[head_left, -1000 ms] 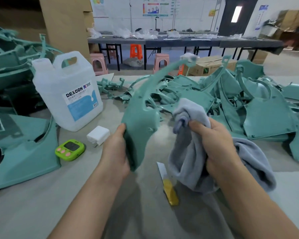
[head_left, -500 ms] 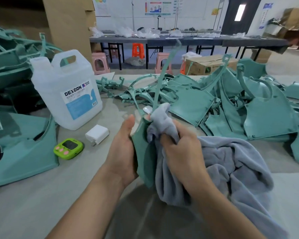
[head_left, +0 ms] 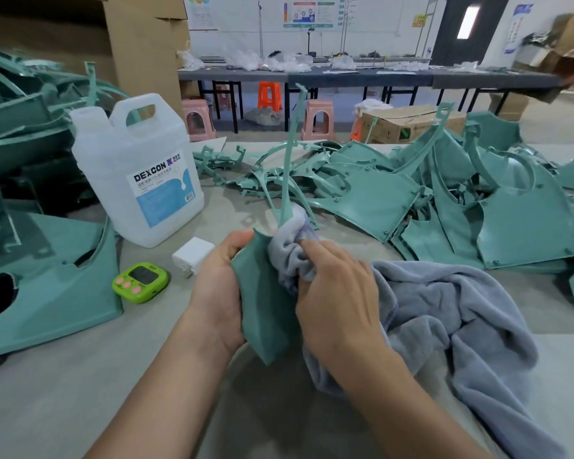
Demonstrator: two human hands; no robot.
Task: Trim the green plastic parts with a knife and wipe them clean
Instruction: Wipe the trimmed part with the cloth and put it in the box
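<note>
A person is sitting at a grey bench (head_left: 47,392) and wiping a piece of plastic. In the middle of the frame, the left hand (head_left: 217,289) is holding a green part (head_left: 265,313) up off the bench. Its grip is clamped on the part's wide, flat end, with the thumb curling over the top edge. A long thin arm of the part is sticking up toward the top of the frame.

The right hand (head_left: 340,303) is squeezing a bunch of grey towel (head_left: 444,313). Its grip is closed tight on the cloth and is pressing it against the part, just beside the left thumb. The rest of the towel is lying in a heap on the bench at the lower right of the frame.

A pile of green parts (head_left: 517,223) is lying across the right and middle of the frame, behind the hands. A big green piece (head_left: 53,293) is lying at the left edge.

A white jug (head_left: 140,180) is standing at the left of the middle. Below it, a green timer (head_left: 140,282) and a small white block (head_left: 193,255) are sitting near each other on the bench. A cardboard box (head_left: 140,38) is standing at the upper left.
</note>
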